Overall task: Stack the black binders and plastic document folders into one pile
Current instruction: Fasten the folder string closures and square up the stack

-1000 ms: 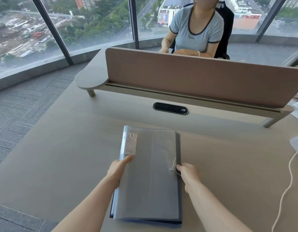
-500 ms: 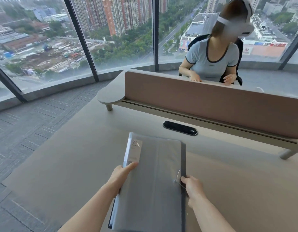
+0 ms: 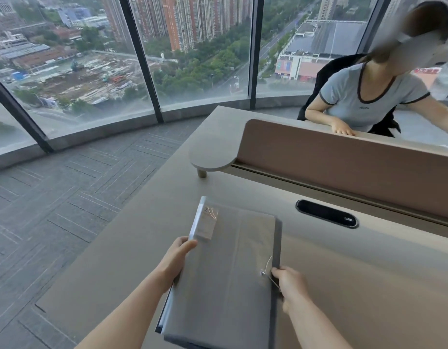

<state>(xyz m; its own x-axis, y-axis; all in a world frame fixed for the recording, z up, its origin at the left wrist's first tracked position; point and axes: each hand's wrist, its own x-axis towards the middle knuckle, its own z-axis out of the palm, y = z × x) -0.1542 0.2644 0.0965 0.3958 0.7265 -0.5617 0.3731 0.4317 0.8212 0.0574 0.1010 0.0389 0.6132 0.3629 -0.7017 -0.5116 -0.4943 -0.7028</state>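
A pile of folders lies on the beige desk in front of me. Its top is a translucent grey plastic document folder with a string-and-button clasp at its right side and a small label near its far left corner. Dark binder edges show beneath it along the left and near sides. My left hand grips the pile's left edge, thumb on top. My right hand holds the right edge beside the clasp.
A brown partition screen runs across the desk's far side, with a black cable slot in front of it. A person in a grey T-shirt sits behind the screen. Grey carpet and floor-to-ceiling windows lie to the left.
The view has swung left and upward, so the pile sits lower right in frame. Both hands keep their hold on the pile's edges. The person opposite has leaned forward.
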